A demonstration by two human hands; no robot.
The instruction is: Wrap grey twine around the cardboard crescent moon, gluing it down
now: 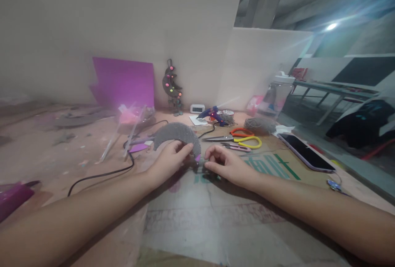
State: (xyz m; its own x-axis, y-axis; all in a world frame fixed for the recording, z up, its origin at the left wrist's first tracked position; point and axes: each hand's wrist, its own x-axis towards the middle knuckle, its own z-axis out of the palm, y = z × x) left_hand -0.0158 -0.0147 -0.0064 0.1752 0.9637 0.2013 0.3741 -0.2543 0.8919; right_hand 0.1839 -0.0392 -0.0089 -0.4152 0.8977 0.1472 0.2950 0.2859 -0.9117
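My left hand [175, 156] is closed on a grey crescent-moon shape [179, 131] that looks wrapped in yarn, with a purple bit showing at its lower right tip. Just right of that tip is my right hand [224, 163], its fingers curled with thumb and forefinger close together. Whether anything thin lies between those fingers I cannot make out. Both hands are over a printed cardboard sheet [216, 221] on the table. Beyond them lie scissors [234, 138] with orange and yellow handles and small pink thread snips [236, 147].
A blue glue gun [212, 114] rests at the back beside a small white clock [197, 108]. A decorated moon hanging [171, 82] and a purple sheet [126, 82] lean against the white board. At right are a phone [305, 152] and a bottle [277, 94]. A black cable [105, 173] crosses the left side.
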